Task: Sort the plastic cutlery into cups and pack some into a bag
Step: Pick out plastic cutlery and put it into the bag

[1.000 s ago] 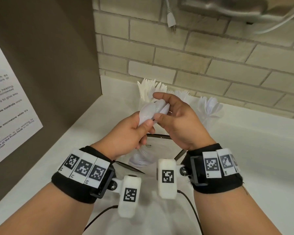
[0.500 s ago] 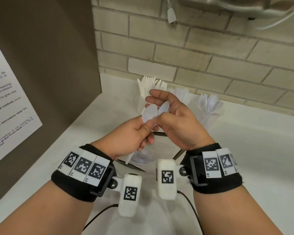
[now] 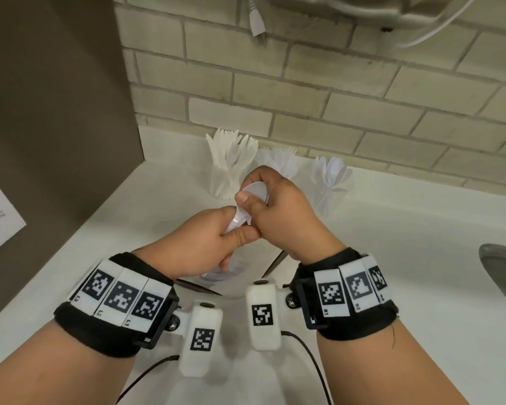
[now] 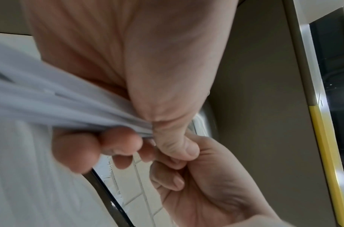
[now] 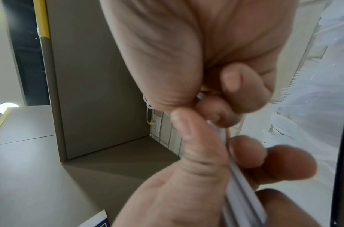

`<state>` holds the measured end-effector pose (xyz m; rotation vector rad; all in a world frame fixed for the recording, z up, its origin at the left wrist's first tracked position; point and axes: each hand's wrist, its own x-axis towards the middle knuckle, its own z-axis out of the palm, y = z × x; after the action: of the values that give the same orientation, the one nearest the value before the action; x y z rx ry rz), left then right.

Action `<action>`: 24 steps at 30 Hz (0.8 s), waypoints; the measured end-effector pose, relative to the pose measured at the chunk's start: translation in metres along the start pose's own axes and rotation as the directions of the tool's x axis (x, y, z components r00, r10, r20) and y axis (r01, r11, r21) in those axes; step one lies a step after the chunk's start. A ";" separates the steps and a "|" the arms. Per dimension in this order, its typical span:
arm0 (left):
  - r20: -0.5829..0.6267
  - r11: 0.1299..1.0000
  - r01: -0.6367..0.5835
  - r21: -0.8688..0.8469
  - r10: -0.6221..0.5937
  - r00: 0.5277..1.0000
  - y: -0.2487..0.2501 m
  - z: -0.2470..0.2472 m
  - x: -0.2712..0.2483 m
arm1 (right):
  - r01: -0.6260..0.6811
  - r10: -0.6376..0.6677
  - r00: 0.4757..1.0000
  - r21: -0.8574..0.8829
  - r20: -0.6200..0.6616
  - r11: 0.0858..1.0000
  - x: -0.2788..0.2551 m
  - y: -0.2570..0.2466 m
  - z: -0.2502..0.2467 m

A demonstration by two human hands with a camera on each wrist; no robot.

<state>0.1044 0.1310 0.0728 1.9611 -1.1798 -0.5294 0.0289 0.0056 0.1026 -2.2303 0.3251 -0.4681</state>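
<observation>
Left hand (image 3: 199,244) and right hand (image 3: 278,211) grip spoons (image 3: 253,194) above counter (image 3: 392,258).

White counter (image 3: 392,258) bears three cutlery-filled cups (image 3: 227,182) by the wall.

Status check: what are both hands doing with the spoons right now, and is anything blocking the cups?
Left hand grips spoon handles. Right hand pinches the spoon bowls. Three cups behind, unobstructed.
</observation>
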 end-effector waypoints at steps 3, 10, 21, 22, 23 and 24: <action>-0.027 1.000 -0.028 0.001 0.028 0.999 0.001 0.004 0.003 | 0.009 -0.008 1.000 0.040 -0.017 0.999 0.001 0.003 -0.005; -0.045 0.998 -0.064 -0.008 0.064 0.997 0.004 0.009 0.005 | 0.015 -0.006 0.998 0.136 -0.064 0.991 0.001 0.013 -0.006; -0.300 0.985 0.061 0.164 -0.009 0.954 -0.023 -0.007 -0.006 | 0.015 -0.022 0.812 -0.018 -0.583 1.000 0.042 0.032 -0.097; -0.305 0.973 0.062 0.220 0.008 0.952 -0.026 -0.009 -0.007 | 0.011 -0.092 0.770 -0.131 -0.631 0.991 0.047 0.036 -0.107; -0.297 0.959 0.068 0.274 0.017 0.955 -0.028 -0.010 -0.008 | -0.009 -0.137 0.743 -0.215 -0.655 0.977 0.052 0.041 -0.115; -0.281 0.941 0.087 0.325 0.008 0.960 -0.029 -0.011 -0.009 | -0.042 -0.149 0.737 -0.266 -0.659 0.963 0.057 0.048 -0.121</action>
<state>0.1238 0.1509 0.0560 2.2628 -1.1038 -0.0623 0.0240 -0.1280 0.1514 -2.2476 0.7387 -1.3529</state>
